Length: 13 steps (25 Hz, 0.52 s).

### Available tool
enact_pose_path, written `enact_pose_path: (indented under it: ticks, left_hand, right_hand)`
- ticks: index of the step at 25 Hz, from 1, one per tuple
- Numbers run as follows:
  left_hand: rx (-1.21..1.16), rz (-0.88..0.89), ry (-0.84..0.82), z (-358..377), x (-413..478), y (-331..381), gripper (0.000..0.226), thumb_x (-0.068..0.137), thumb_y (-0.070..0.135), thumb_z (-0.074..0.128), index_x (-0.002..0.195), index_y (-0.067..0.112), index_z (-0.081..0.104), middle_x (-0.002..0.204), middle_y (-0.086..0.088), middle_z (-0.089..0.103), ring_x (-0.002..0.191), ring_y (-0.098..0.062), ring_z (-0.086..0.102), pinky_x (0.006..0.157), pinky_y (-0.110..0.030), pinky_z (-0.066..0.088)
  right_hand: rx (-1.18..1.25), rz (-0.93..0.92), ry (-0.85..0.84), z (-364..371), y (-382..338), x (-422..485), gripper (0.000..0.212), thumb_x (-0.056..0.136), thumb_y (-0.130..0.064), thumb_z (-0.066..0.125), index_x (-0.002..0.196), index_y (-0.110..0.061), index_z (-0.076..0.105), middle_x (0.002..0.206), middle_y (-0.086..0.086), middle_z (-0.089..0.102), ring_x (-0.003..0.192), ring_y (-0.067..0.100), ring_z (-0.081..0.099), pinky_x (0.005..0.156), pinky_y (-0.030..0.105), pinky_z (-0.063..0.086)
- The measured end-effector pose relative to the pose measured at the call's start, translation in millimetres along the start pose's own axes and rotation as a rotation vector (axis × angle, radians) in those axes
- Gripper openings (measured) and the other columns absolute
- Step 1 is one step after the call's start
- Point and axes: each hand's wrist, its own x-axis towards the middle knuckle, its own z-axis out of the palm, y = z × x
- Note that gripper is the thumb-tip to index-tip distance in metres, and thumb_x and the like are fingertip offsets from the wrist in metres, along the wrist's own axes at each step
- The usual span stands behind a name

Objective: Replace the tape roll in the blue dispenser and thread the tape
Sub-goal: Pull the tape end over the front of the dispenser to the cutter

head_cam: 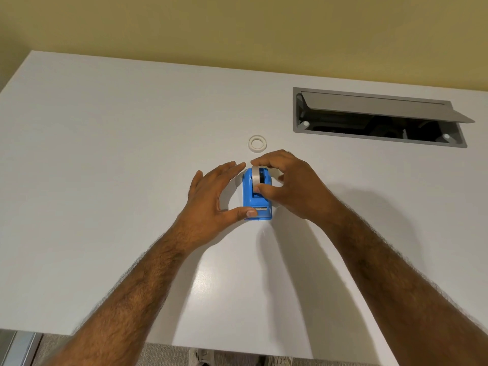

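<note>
A small blue plastic tape dispenser (257,196) sits on a big white table (105,154), near the middle, with its cutter end pointing toward the person. A roll of clear tape (255,175) stands up in the back part of the dispenser, with a black hub showing beside it.

The person's left hand (211,199) is on the left side of the dispenser. The fingers are stretched out and spread, reaching up past the back of the dispenser. The thumb presses on the front corner by the cutter. The hand is wide, not closed into a fist, and it braces the dispenser more than it grabs it.

The right hand (285,180) is curled over the top and right side of the dispenser. Its fingertips touch the top of the tape roll, and its thumb pushes in at the middle of the dispenser, just below the roll. It is pinching the roll between fingers and thumb.

A little white ring, an empty tape core (257,142), lies flat on the table just behind the hands, apart from the dispenser.

Farther back on the right, a grey metal cable hatch (377,117) is set into the table with its lid tipped open. It is dark inside. A yellow wall (237,27) is behind the table.
</note>
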Motion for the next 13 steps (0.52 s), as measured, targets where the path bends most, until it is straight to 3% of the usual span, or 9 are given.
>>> enact_pose_path:
  ticks: [6, 13]
  left_hand:
    - [-0.101, 0.050, 0.073, -4, 1, 7, 0.055, 0.097, 0.042, 0.063, 0.148, 0.038, 0.044, 0.158, 0.007, 0.043, 0.148, -0.011, 0.034, 0.123, -0.057, 0.021]
    - [-0.106, 0.049, 0.098, -1, 11, 14, 0.050, 0.094, 0.034, 0.069, 0.142, 0.028, 0.056, 0.147, 0.005, 0.057, 0.139, -0.016, 0.048, 0.118, -0.057, 0.031]
  right_hand:
    - [0.087, 0.016, 0.032, 2, 3, -6, 0.040, 0.081, -0.025, 0.072, 0.118, -0.018, 0.060, 0.117, 0.003, 0.065, 0.094, 0.010, 0.056, 0.086, 0.023, 0.048]
    - [0.123, -0.002, 0.093, 6, 1, -14, 0.036, 0.079, -0.026, 0.074, 0.111, -0.014, 0.062, 0.110, 0.004, 0.066, 0.092, 0.013, 0.058, 0.084, 0.026, 0.050]
